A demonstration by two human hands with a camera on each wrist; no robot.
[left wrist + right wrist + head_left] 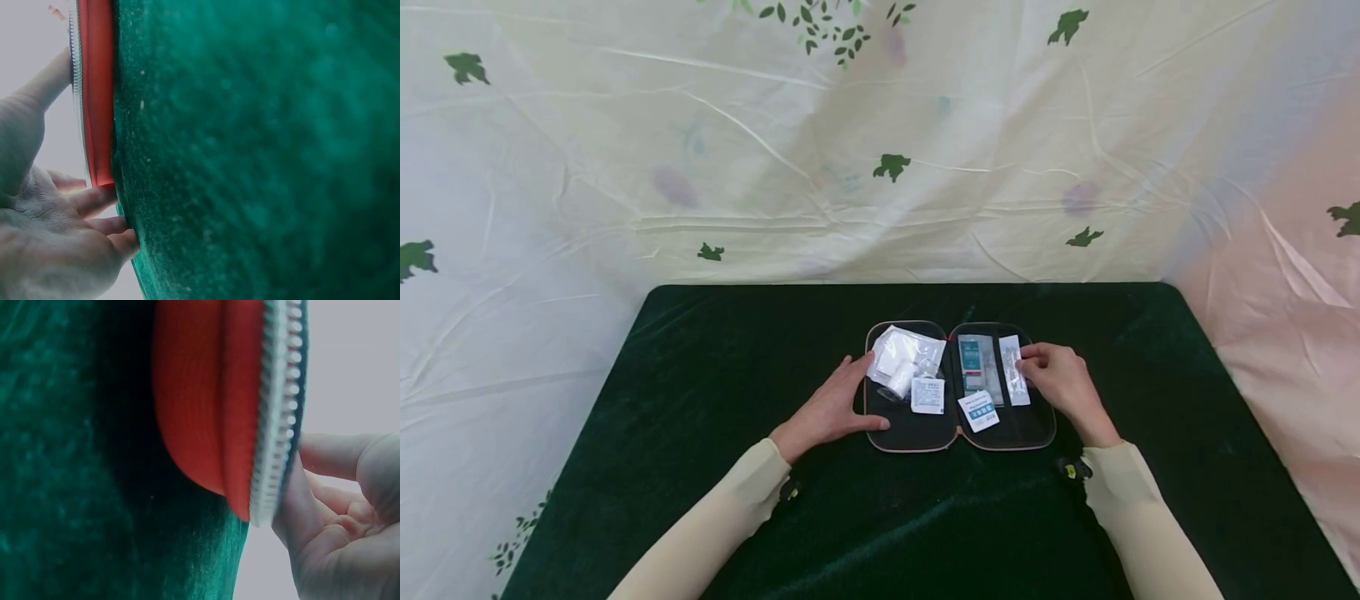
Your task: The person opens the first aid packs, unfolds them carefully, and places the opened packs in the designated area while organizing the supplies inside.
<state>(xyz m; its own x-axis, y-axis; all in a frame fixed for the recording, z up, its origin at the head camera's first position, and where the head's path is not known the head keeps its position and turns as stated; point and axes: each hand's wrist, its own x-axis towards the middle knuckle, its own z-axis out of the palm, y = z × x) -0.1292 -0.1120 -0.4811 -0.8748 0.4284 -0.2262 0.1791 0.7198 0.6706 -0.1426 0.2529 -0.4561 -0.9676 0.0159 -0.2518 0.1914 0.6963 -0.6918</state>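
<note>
Zip case (913, 435) lies open flat on dk. green cloth (850, 533), w/ its 2 halves side by side. In both wrist views the outer wall of the case is red, w/ silvery zip teeth (292, 390) along the rim.

L hand (831, 404) is at the L edge of the case: it is spread & grasps nothing, thumb reaching over the case rim, other fingers resting against the case side.

R hand (1060, 379) comes from the R side of the case. Thumb & bent forefinger pinch the slim white pkt. (1015, 385) by its R edge; this pkt. stands lengthwise in the R half of the case, near the outer rim.

Also in the R half of the case: clear pkt. w/ teal label (972, 358), toward the hinge, & tilted white pkt. w/ blue band (979, 411), partly over its lower end.

In the L half of the case: shiny pouch (902, 346) at the far part, white roll-like item (901, 380) at its near edge, & small square pkt. (928, 398) close to the hinge. What is inside the pouch, I cannot tell.

Behind the case hangs pale curtain (962, 108) w/ green leaf-like prints.
</note>
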